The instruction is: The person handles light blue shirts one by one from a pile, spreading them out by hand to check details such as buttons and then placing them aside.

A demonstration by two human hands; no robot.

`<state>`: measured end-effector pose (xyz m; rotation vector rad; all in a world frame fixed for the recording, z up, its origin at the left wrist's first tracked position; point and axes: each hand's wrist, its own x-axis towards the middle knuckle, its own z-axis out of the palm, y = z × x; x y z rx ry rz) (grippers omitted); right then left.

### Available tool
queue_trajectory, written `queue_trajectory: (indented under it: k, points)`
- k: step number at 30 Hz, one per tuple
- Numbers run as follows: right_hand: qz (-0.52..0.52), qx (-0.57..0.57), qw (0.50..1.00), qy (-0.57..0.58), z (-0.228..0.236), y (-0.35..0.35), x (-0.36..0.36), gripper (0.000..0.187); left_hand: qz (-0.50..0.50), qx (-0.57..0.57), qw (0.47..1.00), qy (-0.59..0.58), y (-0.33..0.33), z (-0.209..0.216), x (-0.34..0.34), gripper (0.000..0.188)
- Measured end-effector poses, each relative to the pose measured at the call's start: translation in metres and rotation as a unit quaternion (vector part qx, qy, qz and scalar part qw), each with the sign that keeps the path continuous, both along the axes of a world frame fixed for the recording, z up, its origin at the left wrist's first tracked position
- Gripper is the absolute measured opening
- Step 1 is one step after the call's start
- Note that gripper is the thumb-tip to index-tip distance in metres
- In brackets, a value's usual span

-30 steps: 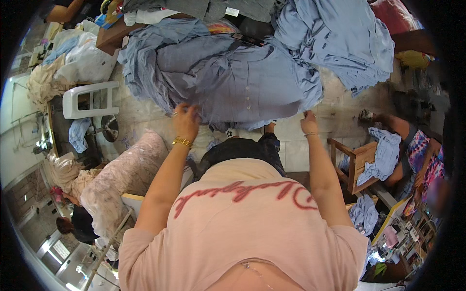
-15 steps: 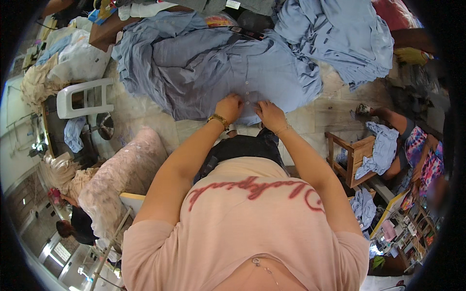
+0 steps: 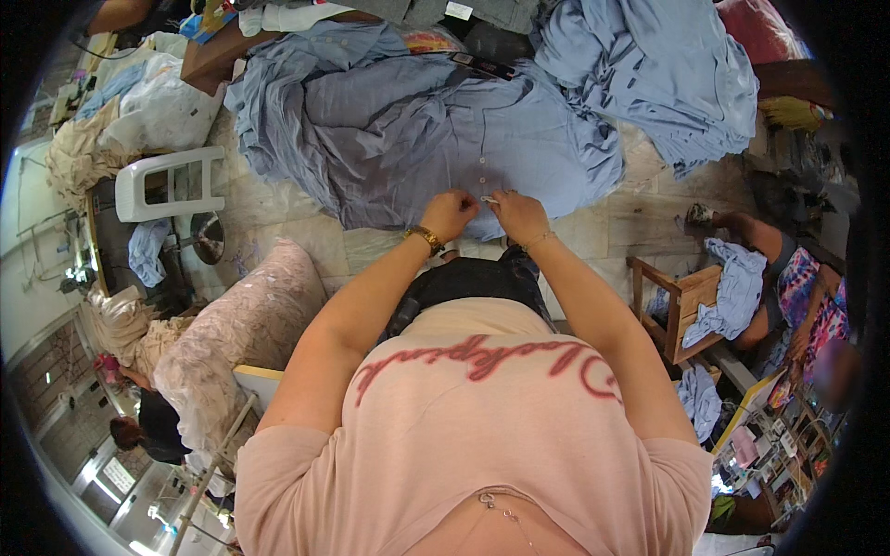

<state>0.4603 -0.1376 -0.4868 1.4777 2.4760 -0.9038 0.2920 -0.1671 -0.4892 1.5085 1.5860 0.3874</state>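
A light blue buttoned shirt (image 3: 547, 139) is spread in front of me, its button placket running toward me with small white buttons. My left hand (image 3: 451, 213), wearing a gold bracelet, is curled with its fingertips pinched at the left side of the placket, close to the lowest visible button. Just across from it, my right hand (image 3: 519, 218) pinches the placket's edge beside that button, where a small whitish spot shows at the fingertips. Part of the shirt's lower edge is hidden behind my hands.
More blue garments (image 3: 649, 74) are heaped at the far right. A white plastic stool (image 3: 171, 185) and a large patterned bundle (image 3: 246, 315) stand to my left. On the right, a wooden stool (image 3: 695, 306) bears blue cloth, next to a seated person (image 3: 807, 278).
My fingers have drawn in to the placket, and both hands now meet near the low button. The whole view has shifted slightly, moving the scene a little to the right.
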Motion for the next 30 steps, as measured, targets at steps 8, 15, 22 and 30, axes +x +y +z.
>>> queue_trajectory:
  k: [8, 15, 22, 30]
  points:
    - [-0.276, 0.018, 0.959, 0.064, -0.036, -0.010, 0.049, 0.031, -0.093, -0.319, 0.943, 0.016, -0.026, -0.020, -0.057, 0.038]
    - [-0.680, -0.231, 0.674, 0.175, -0.132, -0.008, 0.146, 0.037, 0.432, 0.026, 0.883, 0.182, -0.083, -0.036, -0.134, 0.045]
    - [-0.763, -0.323, 0.376, 0.415, -0.135, 0.006, 0.154, 0.013, 0.488, -0.070, 0.868, 0.063, -0.074, -0.025, -0.156, 0.046]
    - [-0.716, -0.421, 0.382, 0.406, -0.112, -0.001, 0.184, 0.018, 0.531, -0.047, 0.845, -0.033, -0.088, -0.028, -0.173, 0.031]
